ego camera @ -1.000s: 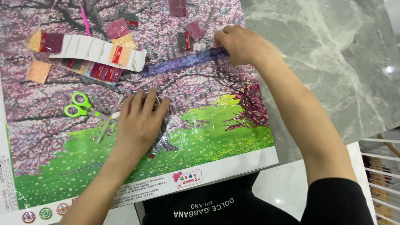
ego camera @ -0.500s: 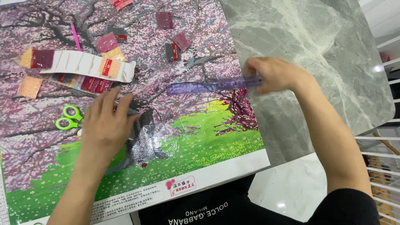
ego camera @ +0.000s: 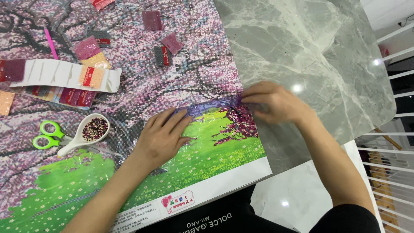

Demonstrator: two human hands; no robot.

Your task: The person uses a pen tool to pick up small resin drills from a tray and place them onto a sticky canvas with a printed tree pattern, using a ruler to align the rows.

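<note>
A grey marble table [ego camera: 310, 47] carries a large bead-picture canvas [ego camera: 129, 47] of pink blossom trees over green grass. A clear protective film [ego camera: 207, 129] covers its lower part; the film's upper edge runs left to right between the two hands. The left hand [ego camera: 161, 138] lies flat, fingers spread, pressing the film just below that edge. The right hand [ego camera: 271, 103], nearer the canvas's right border, has its fingers [ego camera: 252, 98] pinched shut on the film's end. Left of the left fingers lie a white bead scoop [ego camera: 82, 136] and green scissors [ego camera: 47, 134].
</note>
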